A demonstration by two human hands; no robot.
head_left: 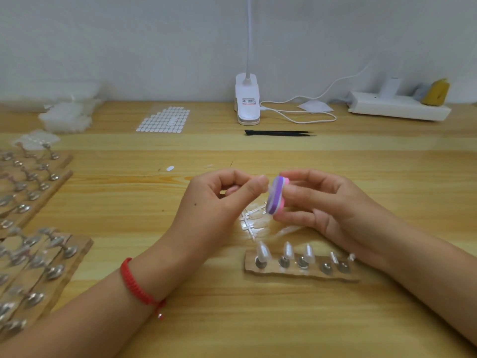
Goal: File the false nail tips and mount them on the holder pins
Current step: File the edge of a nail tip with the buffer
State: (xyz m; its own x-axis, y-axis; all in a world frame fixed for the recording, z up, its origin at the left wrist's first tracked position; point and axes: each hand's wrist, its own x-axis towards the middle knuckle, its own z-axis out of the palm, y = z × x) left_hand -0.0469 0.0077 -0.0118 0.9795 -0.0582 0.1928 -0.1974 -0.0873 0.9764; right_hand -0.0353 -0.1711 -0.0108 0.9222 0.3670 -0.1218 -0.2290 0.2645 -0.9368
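Observation:
My left hand [222, 200] pinches a small clear nail tip [268, 187] between thumb and forefinger, held against a purple and pink file block [275, 195]. My right hand [325, 202] grips that block. Below the hands lies a clear sprue of nail tips [254, 220] on the table. In front of it sits a wooden holder strip [300, 267] with several metal pins; three pins on its left carry pearly white nail tips [263, 250], while the pins on its right stand bare.
More wooden holder strips with metal pins [33, 244] fill the left side. A sheet of adhesive tabs [164, 119], black tweezers [280, 133], a white clip lamp [247, 102] with cable and a white power strip [397, 108] lie at the back.

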